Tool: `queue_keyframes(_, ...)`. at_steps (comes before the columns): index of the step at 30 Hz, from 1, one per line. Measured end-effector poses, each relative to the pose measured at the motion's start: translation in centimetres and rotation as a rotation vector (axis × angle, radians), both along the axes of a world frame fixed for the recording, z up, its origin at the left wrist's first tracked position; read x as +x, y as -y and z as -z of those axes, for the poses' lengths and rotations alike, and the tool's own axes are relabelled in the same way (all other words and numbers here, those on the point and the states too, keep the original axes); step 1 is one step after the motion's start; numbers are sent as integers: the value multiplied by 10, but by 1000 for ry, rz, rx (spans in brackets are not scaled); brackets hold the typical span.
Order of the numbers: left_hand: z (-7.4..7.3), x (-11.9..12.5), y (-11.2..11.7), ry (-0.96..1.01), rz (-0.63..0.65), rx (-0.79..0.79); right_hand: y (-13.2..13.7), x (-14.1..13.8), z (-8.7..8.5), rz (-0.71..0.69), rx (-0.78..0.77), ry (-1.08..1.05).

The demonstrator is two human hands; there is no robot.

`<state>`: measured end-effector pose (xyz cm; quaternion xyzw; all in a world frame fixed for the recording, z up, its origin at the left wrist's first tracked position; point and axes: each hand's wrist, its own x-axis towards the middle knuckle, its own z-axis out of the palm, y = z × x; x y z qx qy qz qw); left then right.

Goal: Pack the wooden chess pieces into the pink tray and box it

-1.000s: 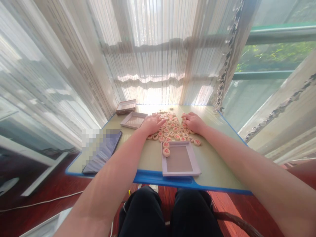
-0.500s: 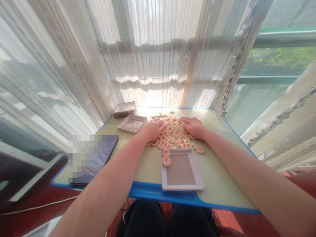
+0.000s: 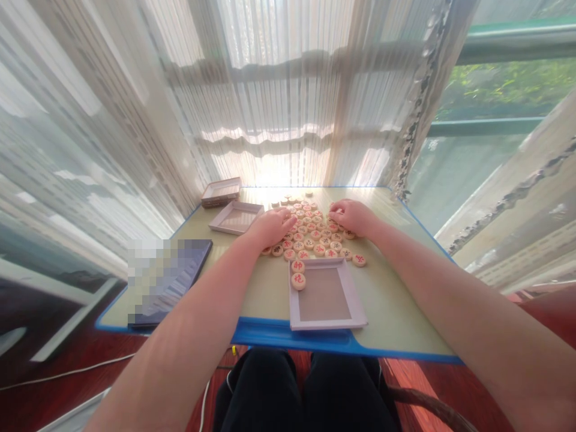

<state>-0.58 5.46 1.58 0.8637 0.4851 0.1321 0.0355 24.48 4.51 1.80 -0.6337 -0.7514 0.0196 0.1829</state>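
Observation:
Round wooden Chinese chess pieces (image 3: 315,234) with red and black characters lie face up in a loose cluster on the table. At the cluster's left side, my left hand (image 3: 275,225) rests over some pieces, its fingers stretched out and thumb apart, holding nothing I can see. My right hand (image 3: 353,216) is at the right side, fingers curled together and tips down among the pieces; whatever they pinch is hidden. Nearest to me lies a shallow pale box tray (image 3: 357,313). Two red-marked pieces (image 3: 298,281) sit one behind the other in its far left corner.
Another shallow tray (image 3: 216,226) stands beyond my left hand, with a brown-sided box (image 3: 221,191) behind it. A dark flat folder-like object (image 3: 198,264), partly pixelated, lies at the left. The table (image 3: 396,300) has a blue edge, and sheer curtains (image 3: 288,102) hang behind it.
My right hand's fingers have gone from stretched out to curled in over the pieces. The left hand stays about where it was. The whole view has shifted slightly.

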Motion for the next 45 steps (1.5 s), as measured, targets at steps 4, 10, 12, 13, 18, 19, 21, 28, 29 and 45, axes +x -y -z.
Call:
queue_keyframes(4, 0, 0, -1, 9, 19, -20, 5, -6, 0, 87, 39, 21)
queue_keyframes(10, -1, 0, 0, 27, 27, 1, 6, -11, 1, 52, 15, -122)
queue_keyframes(12, 0, 0, -1, 23, 23, 8, 6, -12, 3, 44, 34, -112)
queue_keyframes(13, 0, 0, -1, 24, 23, 9, 6, -13, 4, 44, 43, -92)
queue_keyframes(18, 1, 0, -2, 18, 30, 26, 9, -19, 3, 86, 20, 6)
queue_keyframes(19, 1, 0, -1, 16, 37, 29, 10, -19, 1, 105, 10, -4)
queue_keyframes(21, 0, 0, -1, 14, 43, 29, 11, -20, -1, 136, 4, -55)
queue_keyframes(28, 0, 0, -1, 14, 25, 6, 12, -18, 0, 84, 138, -80)
queue_keyframes(29, 0, 0, -1, 12, 27, 5, 13, -19, -1, 65, 127, -66)
queue_keyframes(45, 0, 1, 1, 28, 32, 49, 15, 4, 2, 198, 172, -83)
